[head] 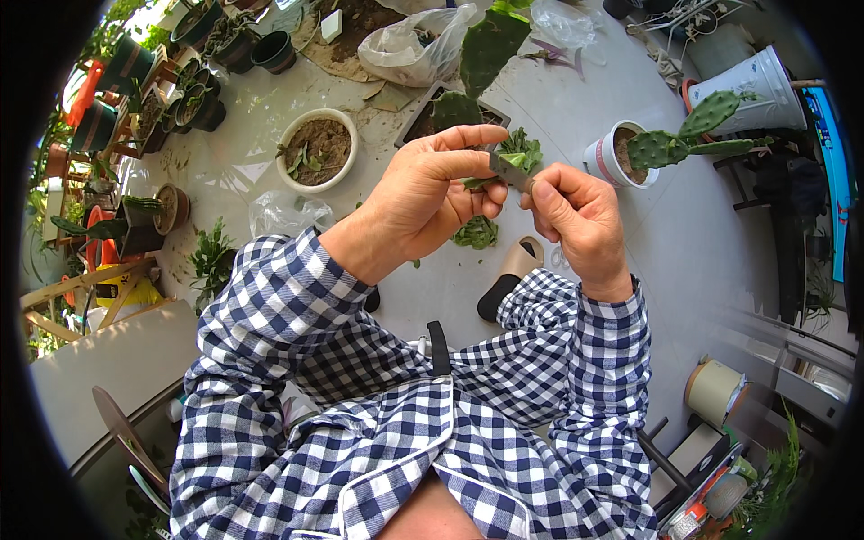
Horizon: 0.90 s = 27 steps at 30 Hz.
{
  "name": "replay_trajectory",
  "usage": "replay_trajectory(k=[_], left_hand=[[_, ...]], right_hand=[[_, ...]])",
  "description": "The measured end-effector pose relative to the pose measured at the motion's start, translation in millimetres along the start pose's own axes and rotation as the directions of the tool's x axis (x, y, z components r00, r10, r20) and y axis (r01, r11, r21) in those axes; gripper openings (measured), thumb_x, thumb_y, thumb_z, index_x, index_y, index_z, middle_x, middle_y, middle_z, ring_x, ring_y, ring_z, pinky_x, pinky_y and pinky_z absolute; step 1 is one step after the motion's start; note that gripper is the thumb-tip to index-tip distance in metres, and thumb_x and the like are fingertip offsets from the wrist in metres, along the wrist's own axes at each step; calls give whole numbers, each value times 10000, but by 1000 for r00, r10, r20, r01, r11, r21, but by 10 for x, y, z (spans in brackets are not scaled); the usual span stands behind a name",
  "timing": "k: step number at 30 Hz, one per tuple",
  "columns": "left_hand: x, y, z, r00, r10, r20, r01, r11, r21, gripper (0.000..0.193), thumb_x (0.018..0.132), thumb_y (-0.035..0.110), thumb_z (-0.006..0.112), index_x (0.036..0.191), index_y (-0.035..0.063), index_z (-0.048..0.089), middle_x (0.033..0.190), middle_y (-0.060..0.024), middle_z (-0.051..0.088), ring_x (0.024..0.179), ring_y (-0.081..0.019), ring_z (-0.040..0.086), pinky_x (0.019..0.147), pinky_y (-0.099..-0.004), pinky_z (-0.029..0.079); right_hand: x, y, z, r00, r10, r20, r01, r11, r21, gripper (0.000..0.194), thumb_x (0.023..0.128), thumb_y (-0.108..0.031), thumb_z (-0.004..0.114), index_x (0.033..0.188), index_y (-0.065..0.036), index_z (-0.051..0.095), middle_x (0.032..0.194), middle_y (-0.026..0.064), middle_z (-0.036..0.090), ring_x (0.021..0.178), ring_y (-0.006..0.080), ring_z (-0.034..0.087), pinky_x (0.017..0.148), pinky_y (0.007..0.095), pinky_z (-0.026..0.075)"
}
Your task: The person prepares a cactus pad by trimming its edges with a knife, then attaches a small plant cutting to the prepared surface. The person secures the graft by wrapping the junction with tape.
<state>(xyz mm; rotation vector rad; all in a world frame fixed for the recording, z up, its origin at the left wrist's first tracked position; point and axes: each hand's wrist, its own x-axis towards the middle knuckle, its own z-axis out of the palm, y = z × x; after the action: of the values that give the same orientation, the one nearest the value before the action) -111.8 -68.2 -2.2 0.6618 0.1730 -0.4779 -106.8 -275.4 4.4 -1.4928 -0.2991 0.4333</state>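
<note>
Between thumb and fingers, my left hand grips a cut green plant piece, its lower part hidden by the fingers. My right hand pinches a small flat metal blade, which lies across the plant piece and reaches to the left thumb. Whether the blade has a handle is hidden in the right fingers. Just beyond my hands, a large prickly pear cactus rises from a dark rectangular planter. Leafy green cuttings lie on the floor below the hands.
A round white pot of soil stands at left, a white pot with a prickly pear at right. A soil-filled plastic bag sits at the back. Scissors lie near my slippered foot. Potted plants crowd the left.
</note>
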Motion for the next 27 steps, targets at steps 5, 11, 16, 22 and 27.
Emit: replay_trajectory(k=[5, 11, 16, 22, 27], left_hand=[[-5, 5, -7, 1000, -14, 8, 14, 1000, -10, 364, 925, 11, 569, 1280, -48, 513, 903, -138, 674, 719, -209, 672, 644, -306, 568], [0, -5, -29, 999, -39, 16, 39, 999, -12, 362, 931, 10, 549, 1287, -48, 512, 895, -148, 669, 724, -211, 661, 640, -323, 556], [-4, -4, -22, 999, -50, 23, 50, 999, -10, 366, 936, 11, 534, 1296, -49, 506, 913, -157, 658, 732, -206, 650, 637, -327, 553], [-17, 10, -10, 998, -61, 10, 61, 998, -9, 386, 932, 10, 520, 1311, -59, 487, 905, -159, 650, 734, -205, 646, 633, -325, 552], [-16, 14, -18, 997, -68, 24, 68, 998, -2, 400, 931, 10, 514, 1322, -60, 474, 900, -157, 648, 734, -209, 647, 626, -325, 551]], right_hand=[[-3, 14, -2, 1000, -4, 4, 4, 1000, -9, 219, 976, -170, 610, 850, 4, 657, 661, -56, 529, 572, 16, 399, 500, 195, 288], [-3, 8, 5, 1000, -11, 5, 11, 1000, -16, 224, 976, -175, 612, 849, 4, 656, 664, -56, 532, 576, 16, 400, 502, 194, 292], [-14, 7, -12, 1000, -16, 6, 16, 1000, -15, 228, 976, -179, 613, 849, 6, 654, 662, -55, 526, 579, 18, 397, 506, 197, 291], [-18, 13, -37, 1000, -15, 11, 15, 1000, -12, 236, 977, -187, 614, 850, 8, 652, 660, -57, 516, 583, 19, 392, 509, 199, 287], [-13, 7, -14, 1000, -24, 14, 24, 1000, -14, 237, 976, -188, 615, 849, 7, 654, 658, -59, 514, 582, 17, 390, 507, 197, 282]])
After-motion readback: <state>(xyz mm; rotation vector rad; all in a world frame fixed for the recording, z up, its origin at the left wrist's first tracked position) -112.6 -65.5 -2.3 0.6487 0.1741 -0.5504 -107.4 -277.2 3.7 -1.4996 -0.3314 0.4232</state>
